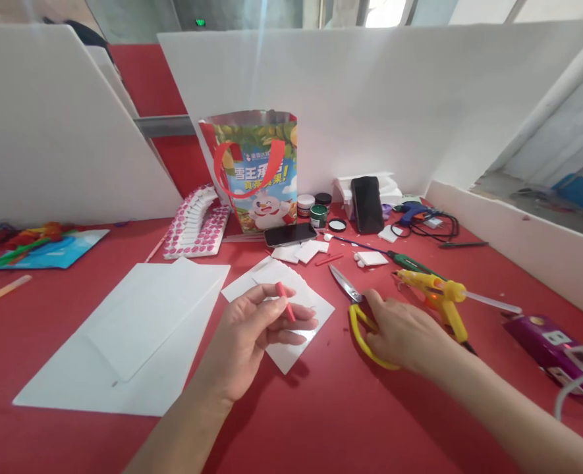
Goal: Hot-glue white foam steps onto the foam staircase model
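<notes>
White sheets (pixel 123 329) lie at nine o'clock from my left hand (pixel 251 322), which pinches a short red stick (pixel 285 301) narrowly between thumb and fingers, above the white cards (pixel 286 355). At three o'clock from it are the scissors (pixel 344 283), their blades pointing to eleven. My right hand (pixel 400 329) grips their yellow handles; the glue gun (pixel 434 296) is at two o'clock from that hand.

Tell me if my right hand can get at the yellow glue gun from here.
Probably yes: the yellow glue gun lies close beside the right hand, with nothing visible between them. Its fingers are at the scissors, though, and would likely need to leave those.
</notes>
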Tool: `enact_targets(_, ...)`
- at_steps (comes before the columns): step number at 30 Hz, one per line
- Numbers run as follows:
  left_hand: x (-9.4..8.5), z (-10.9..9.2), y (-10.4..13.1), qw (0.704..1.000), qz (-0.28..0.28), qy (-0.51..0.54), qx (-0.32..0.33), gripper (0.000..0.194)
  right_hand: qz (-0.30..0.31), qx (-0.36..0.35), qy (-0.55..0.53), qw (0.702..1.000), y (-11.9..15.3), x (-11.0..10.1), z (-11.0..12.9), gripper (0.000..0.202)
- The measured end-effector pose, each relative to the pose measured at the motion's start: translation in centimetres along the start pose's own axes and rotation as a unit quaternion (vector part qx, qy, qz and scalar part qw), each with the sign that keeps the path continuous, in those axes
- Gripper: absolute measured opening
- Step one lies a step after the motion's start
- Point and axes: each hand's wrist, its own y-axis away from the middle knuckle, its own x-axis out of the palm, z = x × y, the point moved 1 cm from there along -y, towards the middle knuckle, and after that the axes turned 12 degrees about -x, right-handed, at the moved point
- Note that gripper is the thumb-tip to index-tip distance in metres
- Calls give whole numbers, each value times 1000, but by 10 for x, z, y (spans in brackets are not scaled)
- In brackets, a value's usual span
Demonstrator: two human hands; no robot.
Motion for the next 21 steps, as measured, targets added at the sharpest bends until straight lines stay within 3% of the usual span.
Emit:
enact_targets(3, -7, 5, -1, 998, 25, 48, -29, 17, -38, -10, -40, 998, 5, 7, -19, 23)
enact_targets(6, -10, 5, 1, 996, 32, 76, -39, 12, -123, -78, -188, 971, 15, 17, -35, 24)
enact_targets(11, -11, 3, -1, 995, 13, 95, -40, 11, -235, -202, -459, 833, 20, 0, -16, 38)
enact_targets(15, -13, 4, -4, 992, -10, 124, -25, 14, -249, -185, -604, 734, 6, -20, 19, 42)
enact_targets(18, -12, 5, -4, 989, -16, 143, 20, 11, -244, -194, -683, 661, 0, -22, 43, 46)
enact_targets(21, -7, 8, -2, 989, 0, 138, 50, 10, -238, -217, -716, 619, 1, -19, 61, 43)
